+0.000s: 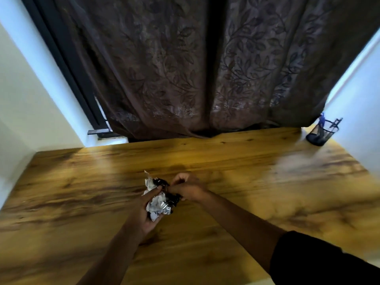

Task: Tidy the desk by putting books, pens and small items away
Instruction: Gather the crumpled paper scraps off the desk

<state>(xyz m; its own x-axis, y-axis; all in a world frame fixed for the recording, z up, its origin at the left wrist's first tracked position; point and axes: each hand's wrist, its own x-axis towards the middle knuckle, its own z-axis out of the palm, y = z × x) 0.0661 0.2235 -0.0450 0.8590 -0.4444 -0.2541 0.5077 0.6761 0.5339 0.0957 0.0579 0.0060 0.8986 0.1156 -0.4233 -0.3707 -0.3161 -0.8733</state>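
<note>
Above the middle of the wooden desk (236, 161), both hands meet around a crumpled bundle of wrappers (159, 204), white, silver and black. My left hand (147, 210) cups the bundle from below, its thumb pressed on top. My right hand (186, 189) comes in from the right with its fingers curled and pinches the black part of the bundle. Part of the bundle is hidden under the fingers.
A black mesh pen holder (319, 133) with a blue pen stands at the desk's far right corner, beside the white wall. A dark brown leaf-patterned curtain (205, 68) hangs behind the desk. White walls close in on both sides.
</note>
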